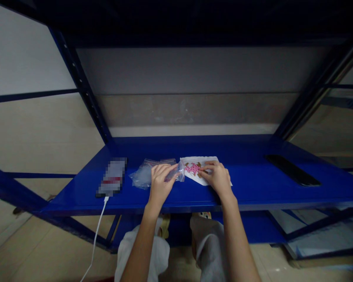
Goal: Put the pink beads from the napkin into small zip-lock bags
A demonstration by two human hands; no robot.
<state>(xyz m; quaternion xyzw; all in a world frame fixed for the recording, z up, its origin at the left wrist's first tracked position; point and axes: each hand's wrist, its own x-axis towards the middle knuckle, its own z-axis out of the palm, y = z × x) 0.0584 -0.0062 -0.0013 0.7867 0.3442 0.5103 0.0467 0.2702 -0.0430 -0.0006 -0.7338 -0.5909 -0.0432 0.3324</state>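
My left hand (159,181) pinches a small clear plastic bag (178,173) and holds it open beside a heap of small pink beads (192,169). The beads lie on a white sheet of paper (200,161) on the blue shelf (253,184). My right hand (217,177) rests on the paper with its fingers pressed together at the edge of the beads; what they hold is too small to make out. A pile of more clear bags (144,173) lies just left of my left hand.
A phone (111,177) with a white cable (95,235) lies at the shelf's left. A long dark flat object (292,170) lies at the right. Blue uprights (82,86) frame the shelf, with a lower shelf (261,231) and my knees below.
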